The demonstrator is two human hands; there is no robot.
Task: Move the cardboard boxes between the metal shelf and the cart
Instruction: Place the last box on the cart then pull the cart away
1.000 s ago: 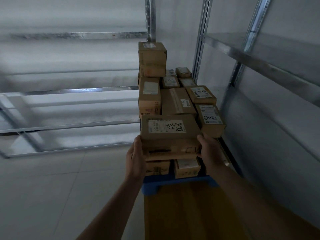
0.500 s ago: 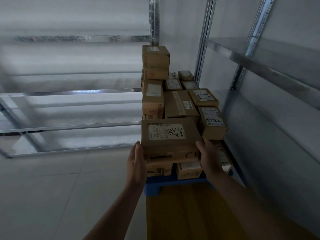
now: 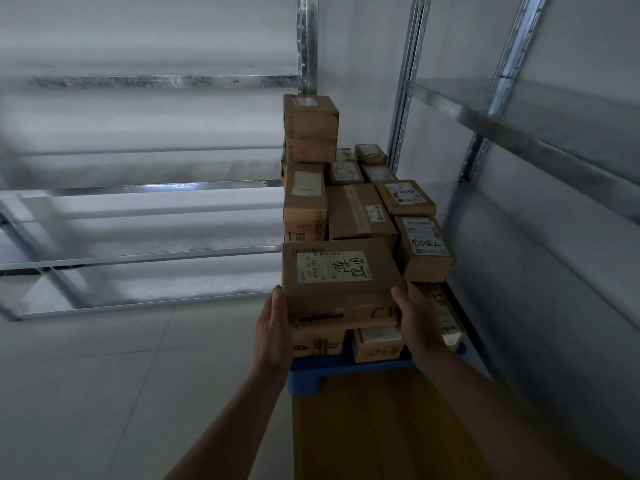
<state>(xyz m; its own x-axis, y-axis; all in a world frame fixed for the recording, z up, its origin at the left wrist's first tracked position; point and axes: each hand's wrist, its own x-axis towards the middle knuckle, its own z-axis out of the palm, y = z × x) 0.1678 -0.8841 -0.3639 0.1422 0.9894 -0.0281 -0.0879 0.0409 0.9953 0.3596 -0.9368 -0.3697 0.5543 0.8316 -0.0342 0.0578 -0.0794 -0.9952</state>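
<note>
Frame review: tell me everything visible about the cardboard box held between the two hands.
The front cardboard box is a flat brown closed carton lying level, broad face up. A white label with barcodes and black handwriting covers much of the top; dark marks show on the near side. The left hand holds its left side, the right hand its right near corner. It is above smaller boxes at the near end of the cart.

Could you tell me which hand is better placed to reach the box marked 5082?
Probably right: the right hand grips the front box beside the 5082 box; the left hand holds the opposite side.
</note>
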